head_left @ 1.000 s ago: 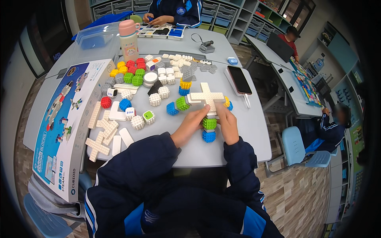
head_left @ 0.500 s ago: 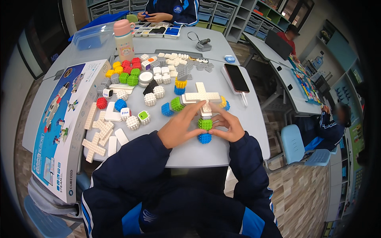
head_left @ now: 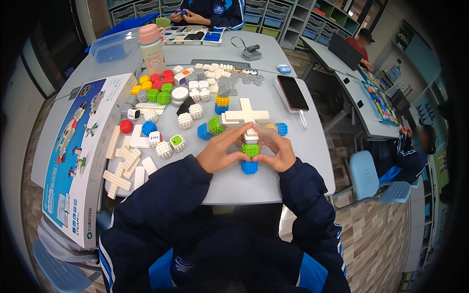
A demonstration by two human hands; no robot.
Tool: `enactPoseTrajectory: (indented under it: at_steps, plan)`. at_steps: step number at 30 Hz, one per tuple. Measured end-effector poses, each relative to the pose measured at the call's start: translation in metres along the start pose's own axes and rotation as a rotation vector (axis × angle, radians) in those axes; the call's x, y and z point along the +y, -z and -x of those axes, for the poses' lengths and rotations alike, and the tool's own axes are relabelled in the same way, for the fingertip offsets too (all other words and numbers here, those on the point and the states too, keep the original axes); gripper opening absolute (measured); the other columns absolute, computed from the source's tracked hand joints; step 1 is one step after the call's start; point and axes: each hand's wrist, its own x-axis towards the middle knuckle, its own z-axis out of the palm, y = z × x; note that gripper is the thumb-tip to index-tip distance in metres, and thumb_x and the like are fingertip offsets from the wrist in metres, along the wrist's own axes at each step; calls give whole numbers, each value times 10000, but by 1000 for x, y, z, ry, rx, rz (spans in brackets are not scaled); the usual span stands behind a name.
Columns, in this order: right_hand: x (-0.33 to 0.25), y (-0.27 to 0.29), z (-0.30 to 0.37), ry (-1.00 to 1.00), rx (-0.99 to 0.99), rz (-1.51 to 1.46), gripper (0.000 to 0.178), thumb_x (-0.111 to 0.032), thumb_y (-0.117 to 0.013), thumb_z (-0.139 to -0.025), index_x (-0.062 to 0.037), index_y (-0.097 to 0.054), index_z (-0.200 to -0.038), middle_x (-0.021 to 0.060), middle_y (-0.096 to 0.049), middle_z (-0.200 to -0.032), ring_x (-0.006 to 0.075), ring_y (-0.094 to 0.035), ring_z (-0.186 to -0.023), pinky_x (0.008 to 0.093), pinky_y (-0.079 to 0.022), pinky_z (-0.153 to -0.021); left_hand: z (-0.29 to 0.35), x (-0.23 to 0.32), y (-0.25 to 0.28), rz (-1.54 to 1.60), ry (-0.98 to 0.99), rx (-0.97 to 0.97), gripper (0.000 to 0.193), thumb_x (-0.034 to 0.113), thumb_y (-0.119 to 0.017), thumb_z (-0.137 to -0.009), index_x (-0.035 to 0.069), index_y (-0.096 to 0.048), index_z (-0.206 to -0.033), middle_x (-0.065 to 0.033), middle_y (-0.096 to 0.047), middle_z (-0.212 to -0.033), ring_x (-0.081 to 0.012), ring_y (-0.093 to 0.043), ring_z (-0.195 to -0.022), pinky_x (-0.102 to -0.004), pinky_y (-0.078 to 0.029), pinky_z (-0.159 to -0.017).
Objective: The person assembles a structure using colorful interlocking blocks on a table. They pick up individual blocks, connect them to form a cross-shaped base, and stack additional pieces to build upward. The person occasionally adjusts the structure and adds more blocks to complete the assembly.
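Observation:
On the near part of the table is a cross-shaped building-block model with a white studded cross plate [head_left: 246,116] on top. Its near arm carries a green block [head_left: 250,149] with a blue block [head_left: 249,167] at the end. My left hand [head_left: 222,150] and my right hand [head_left: 278,152] close round this near arm, thumbs at the green block and fingertips meeting over the white plate's near end. More blocks end the other arms: green [head_left: 215,125] and blue on the left, yellow [head_left: 223,100] and blue at the far left, blue [head_left: 281,129] on the right.
Loose blocks [head_left: 166,93] and white plates [head_left: 117,179] cover the table's left side, beside a large box [head_left: 80,146]. A bottle [head_left: 152,53] stands behind them. A phone [head_left: 292,93] lies to the right. Across the table, a person's hands [head_left: 193,17] hold a blue piece.
My hands and the model have shifted slightly left, with my grip kept. My fingertips have drawn together over the near arm. The person opposite has raised their hands a little.

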Motion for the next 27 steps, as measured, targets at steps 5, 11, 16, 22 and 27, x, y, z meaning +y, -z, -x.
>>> enactPoseTrajectory:
  at_steps: [5,11,16,22,27]
  plan:
    - [3,-1,0,43,23,3,790,-5,-847,-752,27,-465,-1443,94,-593,-1222,146,-597,-997,311,-510,-884,2,0,-1,-72,-55,14,874,48,-822,-746,42,-403,-1512,-166,-579,-1365,-243,-666,-1031,-342,-535,-915]
    - [3,-2,2,8,36,55,762,-16,-857,-742,26,-496,-1412,55,-627,-1055,106,-593,-873,274,-494,-802,4,1,-2,-105,-72,18,871,56,-823,-747,35,-405,-1511,-179,-630,-1246,-263,-661,-985,-349,-527,-889]
    - [-1,-2,2,19,38,68,777,-22,-848,-758,-2,-475,-1439,70,-640,-1113,115,-603,-892,284,-495,-811,1,2,0,-96,-60,7,870,69,-828,-747,34,-409,-1508,-181,-635,-1228,-262,-665,-986,-353,-529,-890]
    - [-2,-1,0,-12,11,-114,891,-7,-826,-780,-58,-357,-1536,135,-580,-1330,174,-612,-1077,313,-507,-878,-4,4,4,-97,-44,30,880,91,-846,-738,52,-416,-1506,-184,-623,-1285,-255,-672,-1011,-347,-544,-892]
    - [-6,5,2,-119,-5,-277,1007,-21,-850,-756,-70,-268,-1577,150,-548,-1373,196,-584,-1148,335,-506,-920,-6,4,4,1,49,72,877,52,-849,-738,63,-424,-1505,-178,-612,-1327,-209,-677,-1037,-346,-559,-919]
